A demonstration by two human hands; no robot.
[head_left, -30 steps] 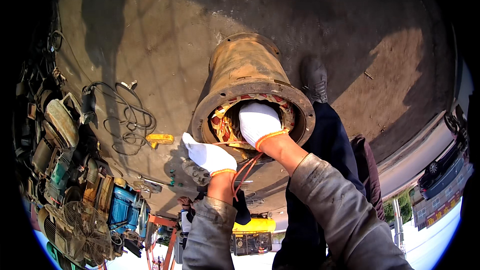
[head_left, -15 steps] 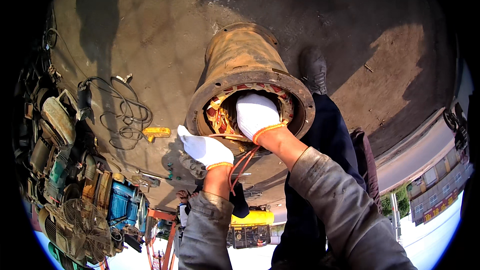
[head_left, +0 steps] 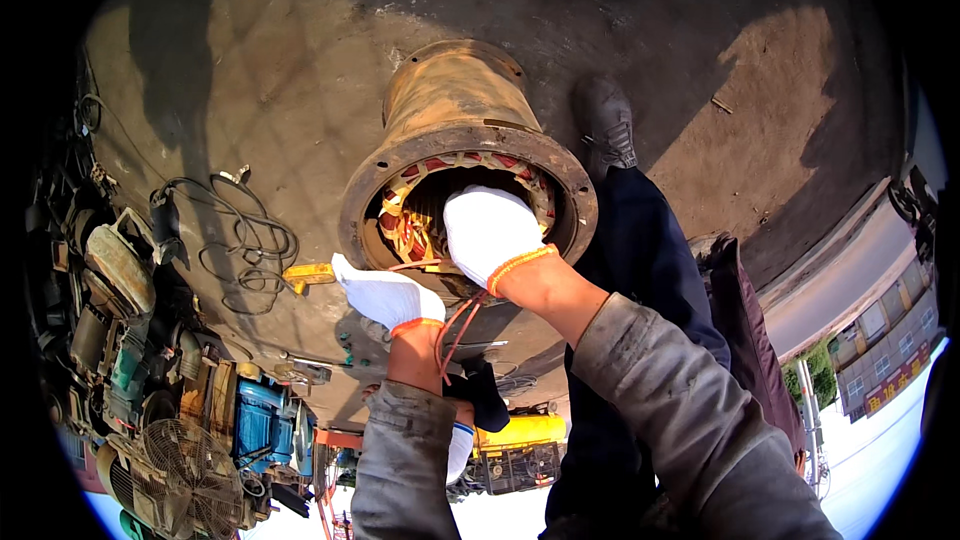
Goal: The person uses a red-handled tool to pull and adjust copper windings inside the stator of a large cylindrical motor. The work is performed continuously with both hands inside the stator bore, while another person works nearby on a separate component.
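Note:
A rusty cylindrical motor housing (head_left: 455, 90) lies on the ground, its flanged open end toward me. Inside the bore shows a ring of red coil windings (head_left: 408, 225) bound with pale tape. My right hand (head_left: 488, 235), in a white glove with an orange cuff, reaches into the bore; its fingers are hidden there. At the lower left of the flange (head_left: 365, 190) is my left hand (head_left: 388, 295), gloved alike, its fingers stretched out toward the upper left. Reddish lead wires (head_left: 462, 325) hang from the near edge between my wrists.
On the left, a black cable (head_left: 250, 245) lies coiled near a yellow tool-like object (head_left: 310, 273). Beyond are piled machine parts, a blue motor (head_left: 262, 420) and a fan guard (head_left: 185, 475). A dark shoe (head_left: 603, 120) stands right of the housing. Another person's leg (head_left: 485, 395) shows below.
The whole view has shifted, so the housing and both hands sit slightly farther left. My right hand stays inside the bore and my left hand stays by the flange.

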